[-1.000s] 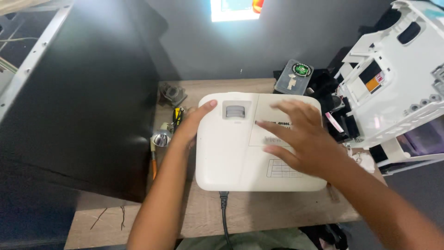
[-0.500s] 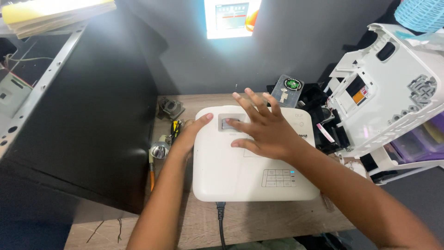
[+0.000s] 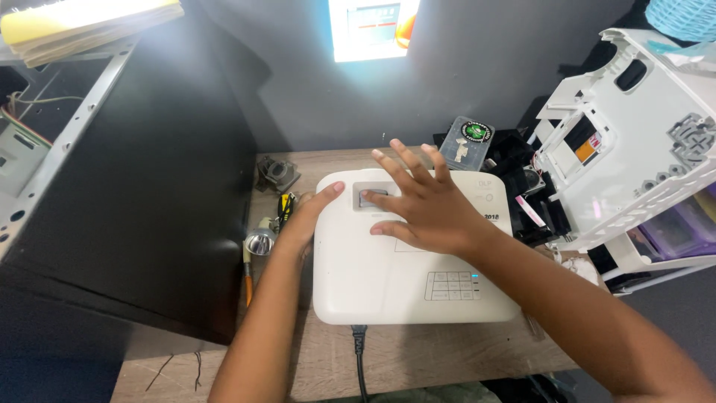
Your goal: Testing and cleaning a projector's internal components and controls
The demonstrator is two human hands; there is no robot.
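A white projector point(image 3: 388, 280) lies flat on a wooden table point(image 3: 447, 358), with a black cable point(image 3: 362, 366) plugged into its near side. My left hand point(image 3: 309, 216) grips the projector's far left corner, thumb on top. My right hand point(image 3: 421, 201) lies flat on the top of the projector with fingers spread, just right of a small grey lens window point(image 3: 371, 198). A keypad point(image 3: 450, 286) shows on the top near the front right.
A large black computer case point(image 3: 142, 194) stands at the left. White plastic housing parts point(image 3: 634, 142) are stacked at the right. A lamp reflector point(image 3: 259, 241), an orange-handled tool point(image 3: 247, 287) and small parts lie left of the projector. A bright screen point(image 3: 373, 26) glows on the dark wall.
My right hand has slid from the projector's right side toward its far middle, near the lens window. My left hand stays on the far left corner. The camera view has tilted upward.
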